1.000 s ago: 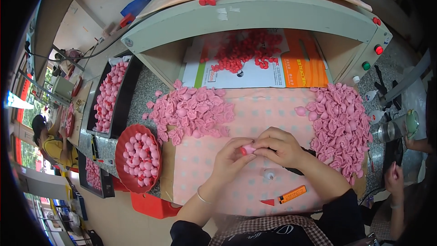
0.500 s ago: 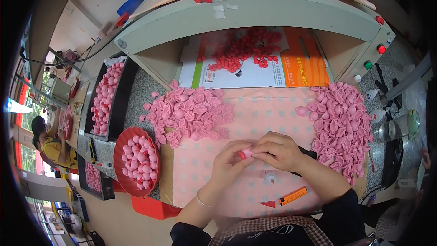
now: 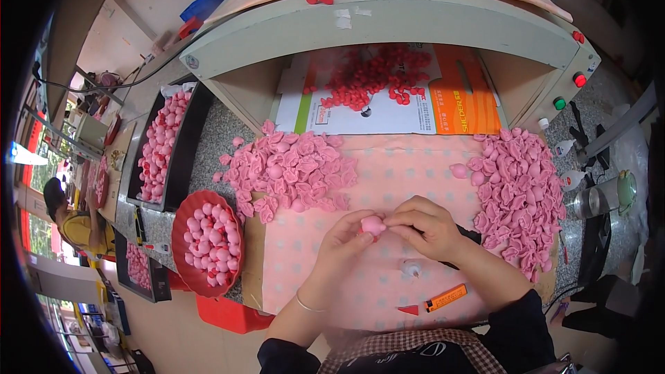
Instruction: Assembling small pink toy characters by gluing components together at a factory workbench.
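Far left, a person in yellow is sitting at another bench. A black tray is holding rows of pink balls, and below it a red bowl is sitting at the table edge, filled with more of them. A left pile of flat pink pieces is lying on the pink dotted cloth. Behind it, red bits are spreading over a white and orange box under the shelf.

The left hand is pinching a pink ball at centre, over the cloth, fingertips clenched on its left side. The right hand is gripping the same ball from the right, fingers curled over it. Ball is looking roundish, so long axis and facing are hard to call; possibly lying left-right between the hands.

An orange lighter is lying near the body, long axis tilted, right end higher. A right pile of pink pieces is filling the cloth's right edge.
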